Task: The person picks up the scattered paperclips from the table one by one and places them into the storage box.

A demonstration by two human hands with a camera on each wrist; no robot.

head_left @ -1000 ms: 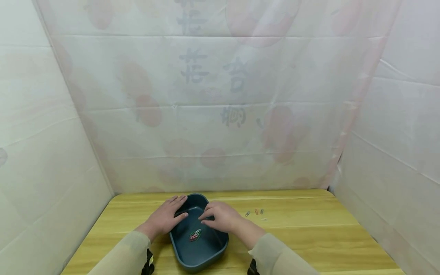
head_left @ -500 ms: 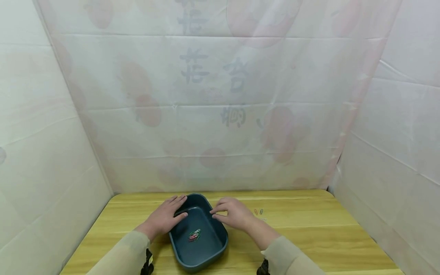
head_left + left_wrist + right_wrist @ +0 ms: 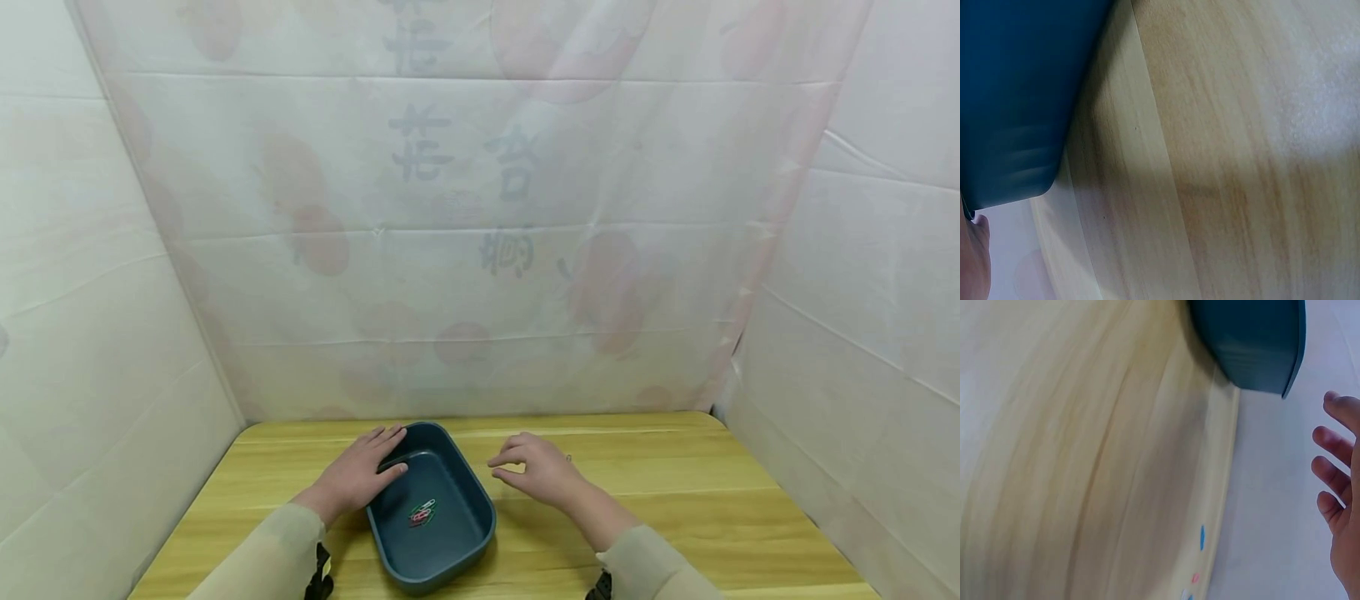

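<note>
Dark blue tray (image 3: 450,557) (rounded corners) on table, approx. centre; few coloured paper clips (image 3: 422,513) inside.

A makeshift recording booth: white sheeting (image 3: 480,208) with faint printed characters walls in a bare wooden tabletop (image 3: 675,500) on three sides, filling the frame above it

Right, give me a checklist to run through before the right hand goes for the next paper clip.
1. Right hand holds nothing: ok, its fingers are spread and loosely bent.
2. Left hand steadies the blue tray: ok, it rests on the left rim.
3. Clips in the tray lie on the floor, none on the rim: ok.
4. Loose clips on the table are present: ok in the right wrist view; the head view hides most of them.
5. How many loose clips remain: cannot tell.
</note>
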